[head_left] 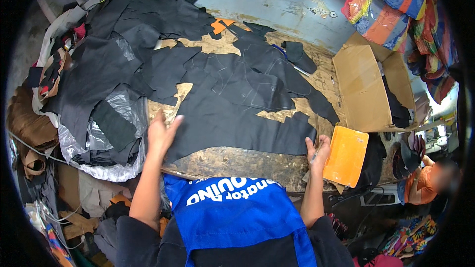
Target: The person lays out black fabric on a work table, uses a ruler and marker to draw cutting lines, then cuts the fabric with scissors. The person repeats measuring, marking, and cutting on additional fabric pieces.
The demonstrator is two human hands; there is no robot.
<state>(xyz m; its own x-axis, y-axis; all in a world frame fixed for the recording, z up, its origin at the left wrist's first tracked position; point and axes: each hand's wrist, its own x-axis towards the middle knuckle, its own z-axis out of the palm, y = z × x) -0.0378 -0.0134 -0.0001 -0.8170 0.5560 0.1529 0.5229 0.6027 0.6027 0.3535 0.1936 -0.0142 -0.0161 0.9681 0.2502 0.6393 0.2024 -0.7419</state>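
Observation:
A large piece of black leather-like sheet [222,126] lies flat across the near part of the wooden table, with thin pale outlines drawn on its upper part. My left hand [161,136] is by its left edge, thumb and fingers apart, holding nothing. At the right end of the sheet, my right hand [319,152] is closed around a slim, pale, pen-like tool [314,156], mostly hidden by the fingers. Right beside that hand is an orange rectangular block or pad [346,155]. Further back, a blue-and-white pen-like tool [301,70] rests among the black pieces.
Black sheets [143,15] are heaped at the far left, above a plastic-lined bundle [104,168]. An open cardboard box [361,79] stands at the right. Colourful woven sacks [386,5] hang beyond it. Another person in orange [420,185] sits at the far right.

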